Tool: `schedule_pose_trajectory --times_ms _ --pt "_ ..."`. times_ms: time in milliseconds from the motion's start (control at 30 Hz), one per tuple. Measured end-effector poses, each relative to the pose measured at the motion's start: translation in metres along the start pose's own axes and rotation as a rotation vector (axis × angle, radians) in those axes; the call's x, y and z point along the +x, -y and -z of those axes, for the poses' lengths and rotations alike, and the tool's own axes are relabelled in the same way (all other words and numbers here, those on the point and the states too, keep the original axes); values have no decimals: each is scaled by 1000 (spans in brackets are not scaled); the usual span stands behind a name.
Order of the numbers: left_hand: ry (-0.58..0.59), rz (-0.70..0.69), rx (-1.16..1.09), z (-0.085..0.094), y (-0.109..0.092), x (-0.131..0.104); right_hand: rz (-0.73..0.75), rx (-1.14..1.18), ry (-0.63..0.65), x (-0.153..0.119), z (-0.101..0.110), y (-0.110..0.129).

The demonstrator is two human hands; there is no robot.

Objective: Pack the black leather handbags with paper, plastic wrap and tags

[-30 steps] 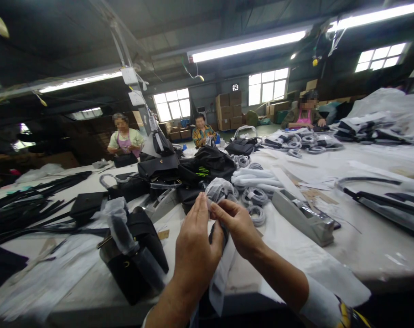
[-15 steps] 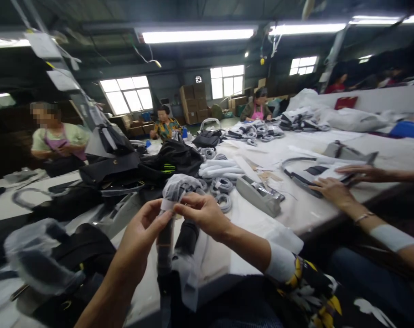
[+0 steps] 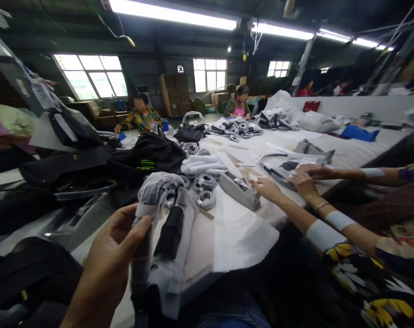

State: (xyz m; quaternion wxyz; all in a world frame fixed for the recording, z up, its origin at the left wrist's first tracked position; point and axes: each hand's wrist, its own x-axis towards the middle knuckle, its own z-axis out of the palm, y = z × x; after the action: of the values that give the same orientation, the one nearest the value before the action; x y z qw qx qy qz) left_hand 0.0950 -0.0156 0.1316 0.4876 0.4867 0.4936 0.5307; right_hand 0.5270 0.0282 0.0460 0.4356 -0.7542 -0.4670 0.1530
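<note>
My left hand (image 3: 116, 255) pinches a white paper band (image 3: 146, 210) round a black strap (image 3: 168, 231) covered in clear and white wrapping. The wrapped strap loops over at the top and hangs down both sides, left of centre. My right hand (image 3: 266, 187) reaches out to a grey tape dispenser (image 3: 240, 191) on the white table, its fingertips at the dispenser's far right end, around the tape. Whether those fingers hold a piece of tape is too small to tell.
Grey coiled cords (image 3: 205, 199) and white rolls (image 3: 202, 165) lie behind the dispenser. Black bags (image 3: 65, 168) crowd the left. At the right, a co-worker's hands (image 3: 304, 182) rest on a wrapped bag part. White sheets (image 3: 243, 228) cover the near table edge.
My right hand has left the paper band and moved right to the tape dispenser. My left hand still holds the band. The view has turned to the right.
</note>
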Motion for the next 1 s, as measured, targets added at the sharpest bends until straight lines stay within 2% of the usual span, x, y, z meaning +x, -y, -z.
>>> schedule_pose_trajectory --times_ms 133,233,367,500,567,733,867,933,1000 --pt "-6 -9 15 -1 0 0 -130 115 89 6 -5 -23" --pt "-26 -41 19 -1 -1 0 -138 278 118 6 -7 -25" --pt "-58 -44 16 -1 -1 0 -134 464 67 0 7 -23" --pt "-52 -28 20 1 1 2 -184 550 48 -20 27 -28" --pt "-62 -14 17 2 1 2 -235 560 67 -34 31 -36" --pt "-69 9 3 1 0 2 -320 540 24 -61 15 -66" --pt "-55 12 1 0 1 3 -276 489 -97 -73 5 -76" --pt "-44 25 -5 -1 2 4 -204 478 -131 -79 6 -67" --pt "-29 14 -25 -4 2 4 -117 478 -131 -87 7 -47"
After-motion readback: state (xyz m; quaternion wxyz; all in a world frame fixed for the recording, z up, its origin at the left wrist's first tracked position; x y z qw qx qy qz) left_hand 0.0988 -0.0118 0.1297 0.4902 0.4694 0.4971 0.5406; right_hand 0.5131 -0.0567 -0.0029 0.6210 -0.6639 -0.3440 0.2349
